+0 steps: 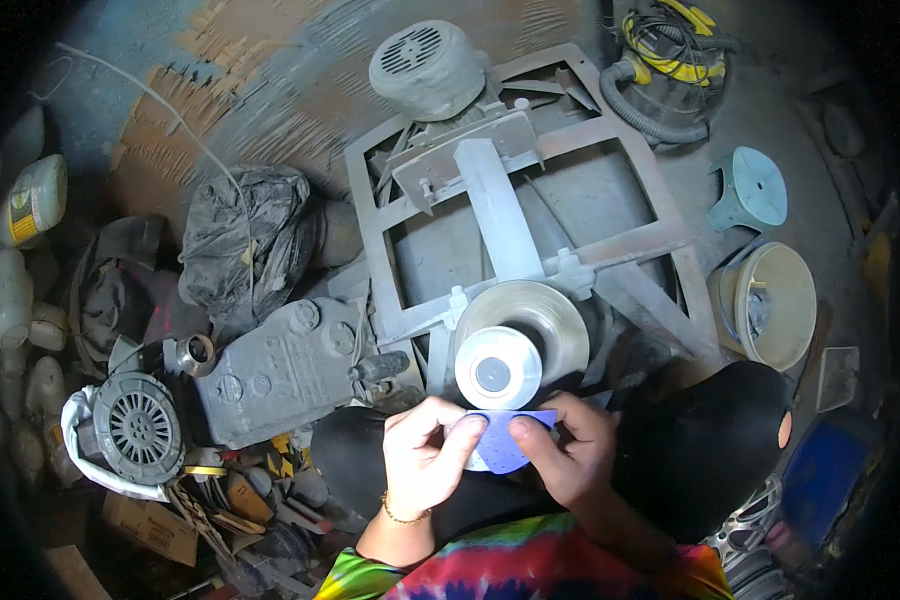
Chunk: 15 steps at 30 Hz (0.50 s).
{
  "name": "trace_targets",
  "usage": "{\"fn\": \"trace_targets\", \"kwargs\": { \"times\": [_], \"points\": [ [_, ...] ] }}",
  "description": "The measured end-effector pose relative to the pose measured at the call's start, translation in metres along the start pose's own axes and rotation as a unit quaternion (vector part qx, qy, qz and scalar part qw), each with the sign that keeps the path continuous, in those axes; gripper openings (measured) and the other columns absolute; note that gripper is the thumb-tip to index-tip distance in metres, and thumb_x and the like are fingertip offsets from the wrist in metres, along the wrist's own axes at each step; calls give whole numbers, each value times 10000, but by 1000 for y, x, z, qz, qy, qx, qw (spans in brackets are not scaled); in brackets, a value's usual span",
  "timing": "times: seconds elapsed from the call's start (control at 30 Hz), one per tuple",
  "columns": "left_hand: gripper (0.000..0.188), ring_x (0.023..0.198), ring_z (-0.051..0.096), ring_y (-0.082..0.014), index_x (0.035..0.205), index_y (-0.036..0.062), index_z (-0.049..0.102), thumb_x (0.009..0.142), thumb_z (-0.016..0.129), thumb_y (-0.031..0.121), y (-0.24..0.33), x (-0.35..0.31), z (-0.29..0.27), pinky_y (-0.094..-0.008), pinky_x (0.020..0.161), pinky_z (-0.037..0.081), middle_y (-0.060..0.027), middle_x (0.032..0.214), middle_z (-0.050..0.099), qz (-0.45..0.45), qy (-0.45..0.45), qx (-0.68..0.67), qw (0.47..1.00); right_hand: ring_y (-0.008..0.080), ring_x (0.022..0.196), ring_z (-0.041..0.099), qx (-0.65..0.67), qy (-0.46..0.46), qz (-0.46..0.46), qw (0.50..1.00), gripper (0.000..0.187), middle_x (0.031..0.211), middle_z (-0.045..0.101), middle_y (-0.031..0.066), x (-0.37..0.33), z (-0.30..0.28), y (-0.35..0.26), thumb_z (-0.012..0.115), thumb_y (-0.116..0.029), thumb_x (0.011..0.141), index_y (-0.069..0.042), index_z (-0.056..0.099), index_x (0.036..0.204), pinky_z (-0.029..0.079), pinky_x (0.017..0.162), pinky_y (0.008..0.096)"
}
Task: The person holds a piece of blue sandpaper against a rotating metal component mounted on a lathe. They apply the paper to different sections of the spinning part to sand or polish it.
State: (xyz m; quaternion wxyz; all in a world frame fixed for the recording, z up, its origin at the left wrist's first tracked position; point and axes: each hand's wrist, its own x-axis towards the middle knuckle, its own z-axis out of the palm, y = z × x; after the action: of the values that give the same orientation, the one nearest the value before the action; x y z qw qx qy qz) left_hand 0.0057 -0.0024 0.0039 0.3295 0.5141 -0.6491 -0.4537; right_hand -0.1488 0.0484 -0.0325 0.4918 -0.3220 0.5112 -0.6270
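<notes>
A blue-purple sheet with small dark dots, like sandpaper [507, 447], is stretched between my two hands. My left hand [422, 450] pinches its left side, thumb on top. My right hand [570, 448] grips the right side in the same way. The sheet's upper edge lies right at the lower rim of a white round piece [523, 352], which has a grey disc in its middle; I cannot tell whether they touch. Behind the white piece is a larger round metal wheel [568, 318]. A pale belt [500, 215] runs from there toward a dusty motor [428, 80].
A metal frame [368, 205] carries the motor. At left lie a grey cast housing [275, 375], a black plastic bag [235, 240] and a vented disc-shaped part [138, 427]. On the right stand a bucket [785, 310], a light blue stool [753, 188] and a vacuum cleaner [670, 100].
</notes>
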Motion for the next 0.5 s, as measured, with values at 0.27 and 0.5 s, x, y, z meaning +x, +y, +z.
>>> {"fn": "trace_targets", "kwargs": {
  "times": [0.27, 0.5],
  "points": [
    [183, 550, 530, -58, 746, 14, 647, 815, 804, 78, -3, 2, 4, -225, 524, 415, -23, 610, 611, -5, 32, 46, 998, -11, 565, 440, 8, 16, 58, 998, 203, 636, 604, -9, 0, 6, -2, 789, -105, 846, -13, 627, 767, 330, 477, 219],
    [208, 570, 564, -43, 722, 17, 624, 823, 799, 65, 2, 4, 8, -219, 531, 441, -26, 623, 651, -33, 45, -26, 998, -5, 563, 444, 9, 20, 83, 996, 273, 614, 585, -10, 1, 7, -5, 791, -133, 850, -24, 582, 711, 337, 475, 225]
  ]
}}
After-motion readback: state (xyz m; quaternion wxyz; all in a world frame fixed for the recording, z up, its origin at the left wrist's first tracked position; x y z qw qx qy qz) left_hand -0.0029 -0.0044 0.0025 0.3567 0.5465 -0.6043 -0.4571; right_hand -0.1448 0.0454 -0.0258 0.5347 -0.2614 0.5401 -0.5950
